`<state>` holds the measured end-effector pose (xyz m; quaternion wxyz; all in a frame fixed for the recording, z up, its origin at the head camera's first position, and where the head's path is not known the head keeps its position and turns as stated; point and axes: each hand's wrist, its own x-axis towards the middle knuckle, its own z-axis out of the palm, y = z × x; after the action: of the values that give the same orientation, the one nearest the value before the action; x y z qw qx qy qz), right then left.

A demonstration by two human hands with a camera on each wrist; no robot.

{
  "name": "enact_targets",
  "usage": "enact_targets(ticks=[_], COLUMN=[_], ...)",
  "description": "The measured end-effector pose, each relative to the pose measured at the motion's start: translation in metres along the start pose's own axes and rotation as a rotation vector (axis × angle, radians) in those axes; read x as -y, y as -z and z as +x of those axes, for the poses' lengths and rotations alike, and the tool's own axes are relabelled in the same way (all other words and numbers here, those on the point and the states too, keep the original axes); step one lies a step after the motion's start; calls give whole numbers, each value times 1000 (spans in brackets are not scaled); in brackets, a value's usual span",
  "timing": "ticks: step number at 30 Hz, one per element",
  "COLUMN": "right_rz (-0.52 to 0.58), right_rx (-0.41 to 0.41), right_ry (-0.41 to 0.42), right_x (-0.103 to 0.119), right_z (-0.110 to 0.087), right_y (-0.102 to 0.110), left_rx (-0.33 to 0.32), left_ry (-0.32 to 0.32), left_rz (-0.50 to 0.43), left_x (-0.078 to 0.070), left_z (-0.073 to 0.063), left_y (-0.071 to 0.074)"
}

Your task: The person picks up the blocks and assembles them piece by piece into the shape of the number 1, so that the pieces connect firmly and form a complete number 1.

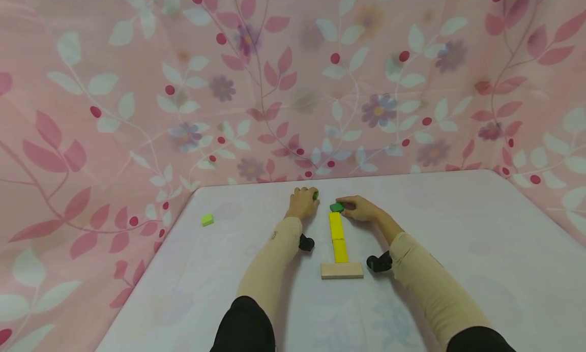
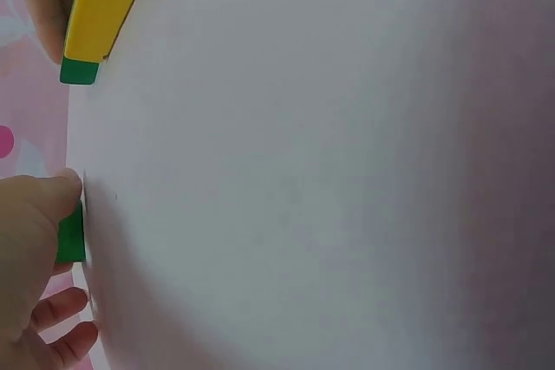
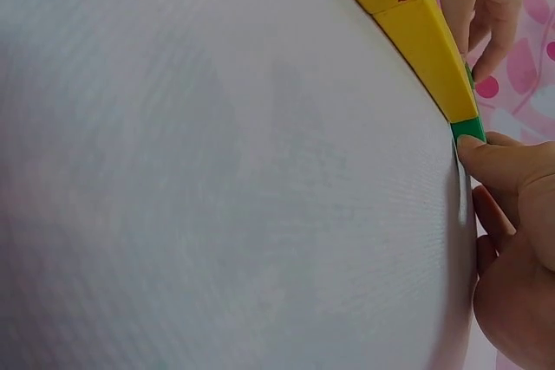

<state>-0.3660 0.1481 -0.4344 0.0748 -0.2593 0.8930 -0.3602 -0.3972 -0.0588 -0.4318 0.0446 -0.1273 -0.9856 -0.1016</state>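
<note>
Two yellow blocks (image 1: 339, 237) lie end to end in a line on the table, above a pale wooden plank (image 1: 342, 271) set crosswise. At the far end of that line sits a green block (image 1: 336, 207), which my right hand (image 1: 360, 208) pinches from the right side. In the right wrist view the thumb rests against this green block (image 3: 469, 129), close to the yellow block's end. Left of the line, my left hand (image 1: 303, 203) holds another green block (image 1: 315, 195) between thumb and fingers, apart from the yellow blocks. The left wrist view shows part of that block (image 2: 72, 236).
A lime-green block (image 1: 207, 220) lies alone toward the table's left side. The table (image 1: 178, 270) has a pale cloth, and its far edge meets a pink floral curtain (image 1: 274, 87). Black wrist cameras (image 1: 379, 263) are strapped under both forearms.
</note>
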Motion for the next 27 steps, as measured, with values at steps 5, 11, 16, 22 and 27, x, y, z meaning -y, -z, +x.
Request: enact_targets(ticks=[5, 11, 16, 22, 27], right_rz=[16, 35, 32, -10, -26], right_rx=[6, 2, 6, -4, -18], right_ry=[29, 83, 25, -11, -6], right_x=[-3, -6, -2, -1, -2], right_z=[0, -2, -1, 1, 0], right_y=[1, 4, 2, -1, -1], left_rx=[18, 28, -9, -53, -66], left_ry=[28, 62, 57, 23, 35], left_rz=[-11, 19, 18, -142, -295], left_x=[-3, -9, -9, -1, 6], left_z=[2, 4, 4, -2, -12], left_y=[1, 3, -1, -5, -1])
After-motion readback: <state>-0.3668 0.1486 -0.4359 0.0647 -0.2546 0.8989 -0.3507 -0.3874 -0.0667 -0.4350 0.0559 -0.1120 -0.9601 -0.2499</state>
